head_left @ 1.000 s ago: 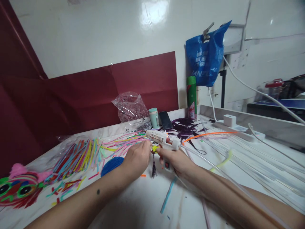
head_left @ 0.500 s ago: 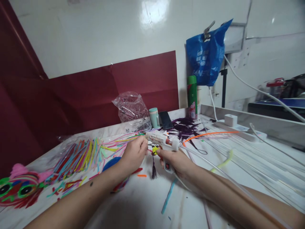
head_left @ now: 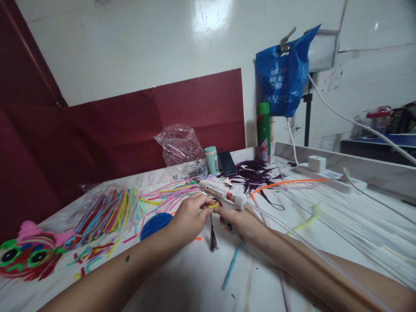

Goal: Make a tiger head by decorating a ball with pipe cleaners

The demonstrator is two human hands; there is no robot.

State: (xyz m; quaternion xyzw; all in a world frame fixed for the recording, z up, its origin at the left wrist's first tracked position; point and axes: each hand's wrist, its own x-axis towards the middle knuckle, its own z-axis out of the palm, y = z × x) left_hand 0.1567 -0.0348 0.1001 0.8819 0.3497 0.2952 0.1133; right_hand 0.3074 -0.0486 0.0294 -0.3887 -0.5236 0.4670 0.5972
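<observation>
- Marble-patterned white table [head_left: 195, 277] is seen under both forearms, backed by a glossy white wall and dark red paper sheets [head_left: 130, 125].
- Loose coloured pipe cleaners [head_left: 107, 212] are spread over the table's left part, beside a fuzzy red and green mask [head_left: 29, 255] at the edge.
- A clear plastic bag [head_left: 180, 147], a mint cup [head_left: 212, 160], a dark phone [head_left: 226, 163] and a green spray can [head_left: 264, 131] are lined up at the back; a blue bag [head_left: 282, 80] is hung above them.
- A white glue gun [head_left: 224, 196] is gripped in the right hand [head_left: 242, 223], fingers curled round its handle.
- A small yellow piece [head_left: 212, 206] with a dark tassel [head_left: 213, 237] hanging below it is pinched by the left hand [head_left: 190, 216], just under the gun, close against the right hand.
- Clear glue sticks [head_left: 341, 216] are laid across the right side, with a white cord [head_left: 357, 125] above.
</observation>
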